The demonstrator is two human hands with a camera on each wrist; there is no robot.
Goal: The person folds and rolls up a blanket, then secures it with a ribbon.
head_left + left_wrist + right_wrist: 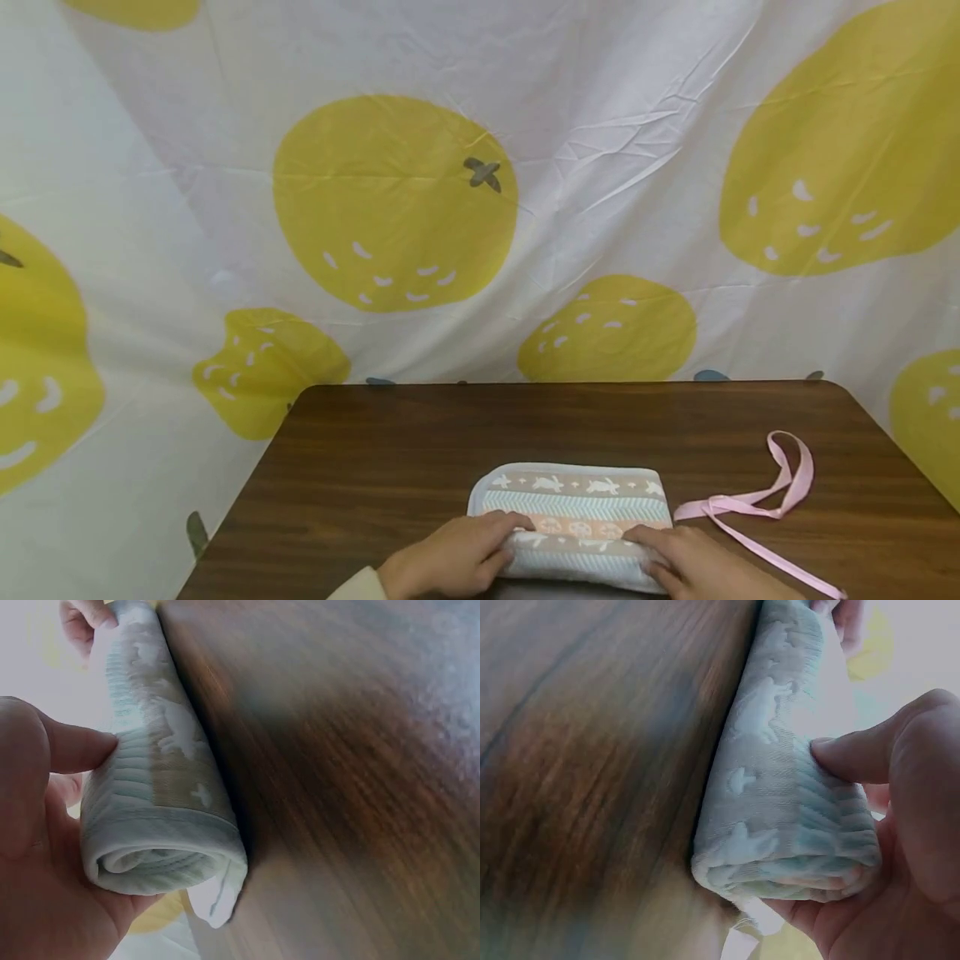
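A quilted cloth (570, 481) with pale binding, white rabbits and pastel bands lies at the table's near side. Its near part is wound into a roll, while the far part lies flat. My left hand (463, 550) grips the roll's left end, with the thumb pressed on the near side and fingers over the top. At the other end, my right hand (693, 560) holds the roll the same way. In the left wrist view, the spiral end of the cloth (161, 859) shows several layers. The right wrist view shows tightly stacked layers at the cloth's right end (787, 877).
A pink ribbon (750, 502) lies looped on the dark wood-grain table (390, 442), just right of the cloth. Behind the table hangs a white sheet (600, 192) printed with large yellow fruit.
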